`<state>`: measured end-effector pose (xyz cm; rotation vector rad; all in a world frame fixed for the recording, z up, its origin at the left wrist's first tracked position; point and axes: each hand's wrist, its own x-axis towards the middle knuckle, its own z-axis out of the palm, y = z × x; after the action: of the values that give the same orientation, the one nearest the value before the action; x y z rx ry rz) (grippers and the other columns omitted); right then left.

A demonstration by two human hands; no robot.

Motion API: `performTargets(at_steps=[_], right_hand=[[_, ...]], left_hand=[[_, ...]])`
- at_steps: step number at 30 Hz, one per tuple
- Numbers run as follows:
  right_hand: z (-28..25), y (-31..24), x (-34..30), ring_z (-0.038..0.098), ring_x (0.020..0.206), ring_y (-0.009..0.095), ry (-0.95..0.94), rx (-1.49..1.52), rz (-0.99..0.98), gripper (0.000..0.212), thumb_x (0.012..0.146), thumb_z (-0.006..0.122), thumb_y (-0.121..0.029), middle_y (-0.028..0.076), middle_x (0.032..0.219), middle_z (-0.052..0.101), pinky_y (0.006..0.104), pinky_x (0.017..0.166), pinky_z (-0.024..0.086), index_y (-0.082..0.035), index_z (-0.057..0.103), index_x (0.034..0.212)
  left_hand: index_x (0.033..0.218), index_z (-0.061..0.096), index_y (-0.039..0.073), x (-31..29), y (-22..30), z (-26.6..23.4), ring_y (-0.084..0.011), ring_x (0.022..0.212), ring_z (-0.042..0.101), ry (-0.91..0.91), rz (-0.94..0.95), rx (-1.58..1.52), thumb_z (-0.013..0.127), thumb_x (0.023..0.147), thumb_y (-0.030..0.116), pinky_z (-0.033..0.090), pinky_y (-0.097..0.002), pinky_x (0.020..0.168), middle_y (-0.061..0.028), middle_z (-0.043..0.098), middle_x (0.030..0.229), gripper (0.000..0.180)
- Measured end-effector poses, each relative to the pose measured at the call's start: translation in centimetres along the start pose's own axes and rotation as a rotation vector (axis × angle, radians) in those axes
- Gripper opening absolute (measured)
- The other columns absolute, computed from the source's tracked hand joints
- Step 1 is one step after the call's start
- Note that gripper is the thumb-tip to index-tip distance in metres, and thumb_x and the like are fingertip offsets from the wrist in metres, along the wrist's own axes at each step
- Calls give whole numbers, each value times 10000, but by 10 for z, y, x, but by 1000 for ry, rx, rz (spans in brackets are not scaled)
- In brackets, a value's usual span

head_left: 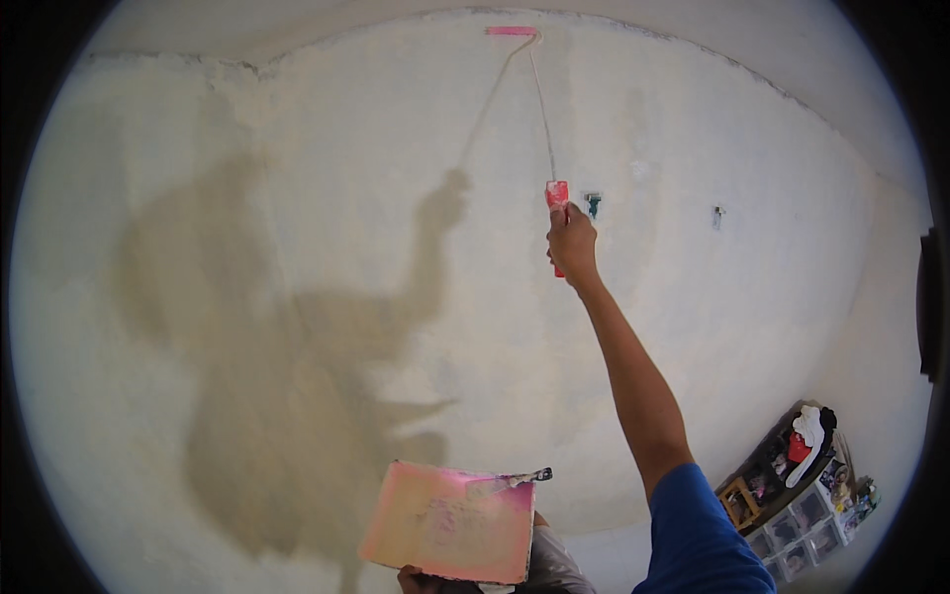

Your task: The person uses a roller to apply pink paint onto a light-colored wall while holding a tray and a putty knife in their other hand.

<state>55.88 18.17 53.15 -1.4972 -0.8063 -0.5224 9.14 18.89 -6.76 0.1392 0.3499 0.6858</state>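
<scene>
My right hand [575,241] is closed around the red handle of a paint roller [511,31]. The arm reaches up, and the roller's narrow pink sleeve lies against the wall [475,297] near its top edge. At the bottom my left hand [414,579] grips the near edge of a shallow paint tray [391,520], with only some fingers showing. Pink and cream paint coats the tray. Across its far right corner rests a paint-smeared scraper [515,479] with a dark handle; its blade is partly lost in the paint.
Two small wall fittings [593,203] [718,216] stick out right of the roller handle. At the lower right stand clear drawers [807,525] with clothes [807,445] and other items piled beside and behind them. My shadow falls on the wall at left.
</scene>
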Motion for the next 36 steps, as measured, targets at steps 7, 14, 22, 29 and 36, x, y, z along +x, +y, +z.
performTargets(at_steps=[7,14,22,29,36], right_hand=[[6,52,-170,566,759,476,44,-110,0,244,948,468,-216,273,803,587,482,604,463,4,546,1018],[-20,56,-220,618,718,400,-19,-127,180,357,947,469,-192,227,841,629,431,618,487,8,502,1240],[-12,4,-70,603,748,467,170,-183,-187,287,939,466,-225,284,794,608,520,640,471,25,515,1071],[-24,-51,5,522,398,149,85,47,-14,265,965,434,-244,67,557,531,315,373,430,-8,518,877],[-1,45,-64,544,407,172,92,-123,-92,250,973,430,-242,95,578,546,324,380,444,-12,527,991]], left_hand=[[1008,571,4,-14,4,32,-273,843,592,-113,31,19,568,592,114,489,-439,833,-90,611,858,430],[1207,494,-13,-13,-5,56,-320,1052,554,-92,22,22,571,585,117,431,-479,971,-147,586,1111,640],[1202,488,-16,6,-3,26,-332,1045,548,-212,-40,-11,573,577,123,436,-477,961,-151,588,1086,647],[1166,502,-11,-11,16,31,-333,998,557,-18,-17,53,580,573,135,448,-481,928,-150,592,1050,616],[1132,525,-9,-2,17,31,-320,949,570,45,-42,59,577,578,139,469,-472,882,-137,594,1033,576]])
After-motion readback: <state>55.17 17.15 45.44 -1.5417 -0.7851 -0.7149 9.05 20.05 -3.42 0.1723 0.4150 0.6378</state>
